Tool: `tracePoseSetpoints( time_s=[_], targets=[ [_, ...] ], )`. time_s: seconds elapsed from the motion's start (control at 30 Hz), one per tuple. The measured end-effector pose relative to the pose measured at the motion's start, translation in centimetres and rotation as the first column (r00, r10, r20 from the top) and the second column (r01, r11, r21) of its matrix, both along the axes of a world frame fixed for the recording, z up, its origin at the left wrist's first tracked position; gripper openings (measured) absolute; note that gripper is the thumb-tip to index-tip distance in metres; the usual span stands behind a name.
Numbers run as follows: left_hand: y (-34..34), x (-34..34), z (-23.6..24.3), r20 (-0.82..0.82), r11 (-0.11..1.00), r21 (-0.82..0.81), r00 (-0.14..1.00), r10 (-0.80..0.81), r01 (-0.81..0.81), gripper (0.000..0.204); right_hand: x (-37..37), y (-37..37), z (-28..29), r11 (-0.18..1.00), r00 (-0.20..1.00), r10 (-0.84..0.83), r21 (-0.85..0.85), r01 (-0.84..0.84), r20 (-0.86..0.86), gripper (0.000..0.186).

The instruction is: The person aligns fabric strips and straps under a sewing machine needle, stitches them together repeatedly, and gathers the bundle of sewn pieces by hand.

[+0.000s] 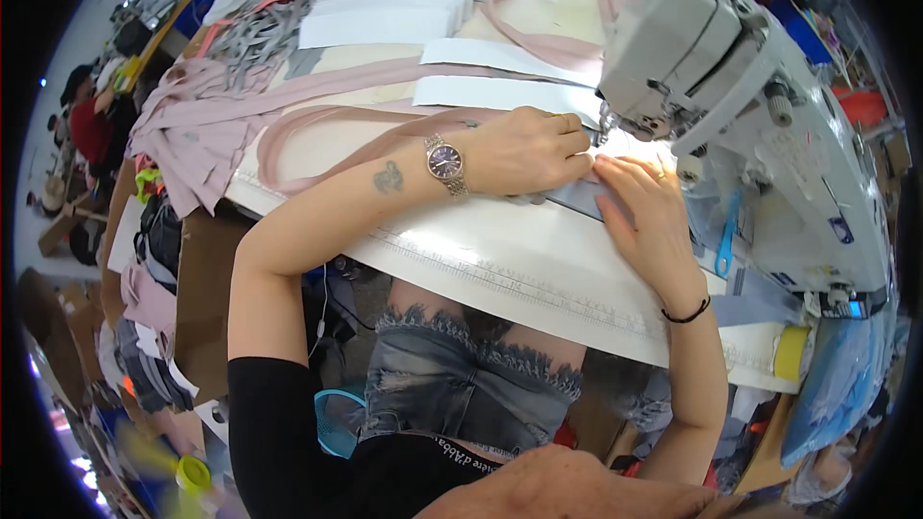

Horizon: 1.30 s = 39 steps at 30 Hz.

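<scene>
At the lit needle area of a white sewing machine [663, 38], two bare hands work close together over grey cloth [580, 198], which lies on the white surface [433, 255] and shows between and below them. The left hand [527, 152] has its fingers curled down beside the needle; its fingertips are hidden, so I cannot tell whether it pinches the cloth. The right hand [649, 207] is spread, palm down, its thumb apart from the fingers, whose tips reach in close to the left hand. A watch [444, 162] circles the left wrist and a black band [686, 311] the right. Just beyond the left hand lie white strips [500, 92], with a looped pink band [279, 139] left of them and a stack of white sheets [389, 5] farther back. Right of the right hand lies a blue tool [728, 231], and a yellow roll [791, 354] sits near the surface's right end.
</scene>
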<state>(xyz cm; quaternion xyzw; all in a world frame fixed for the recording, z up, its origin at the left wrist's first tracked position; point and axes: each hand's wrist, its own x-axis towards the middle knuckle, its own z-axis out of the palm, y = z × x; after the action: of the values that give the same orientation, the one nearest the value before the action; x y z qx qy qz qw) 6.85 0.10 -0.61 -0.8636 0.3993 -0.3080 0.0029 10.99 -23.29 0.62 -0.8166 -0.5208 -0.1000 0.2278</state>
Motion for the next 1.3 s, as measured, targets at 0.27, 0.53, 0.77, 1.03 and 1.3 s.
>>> tracePoseSetpoints(
  time_s=[0.27,0.53,0.77,1.03,1.3],
  targets=[
    [8.8,-4.5,2.7,-0.548,0.693,-0.313,0.719,0.427,-0.650,0.019,0.0,0.4,0.1,0.998,0.996,0.064,0.022,-0.065,0.059,0.023],
    [11.2,-2.5,2.9,-0.813,0.634,-0.052,0.402,0.422,-0.772,0.028,0.3,0.1,-0.5,0.997,0.997,0.025,0.067,-0.030,0.076,0.021],
    [10.9,-2.7,2.6,-0.644,0.695,-0.213,0.633,0.428,-0.687,0.030,0.2,0.1,-0.8,0.998,0.995,0.024,0.052,-0.029,0.101,0.018],
    [8.8,-3.1,4.4,-0.579,0.549,-0.220,0.560,0.592,-0.807,0.029,0.0,0.4,-0.8,0.998,0.998,0.014,0.059,-0.017,0.061,0.019],
    [-0.9,-4.4,7.5,-0.686,0.871,-0.340,0.727,0.026,-0.353,0.030,0.2,-0.2,-0.9,1.000,0.997,0.007,0.014,-0.008,0.083,0.024]
  ],
)
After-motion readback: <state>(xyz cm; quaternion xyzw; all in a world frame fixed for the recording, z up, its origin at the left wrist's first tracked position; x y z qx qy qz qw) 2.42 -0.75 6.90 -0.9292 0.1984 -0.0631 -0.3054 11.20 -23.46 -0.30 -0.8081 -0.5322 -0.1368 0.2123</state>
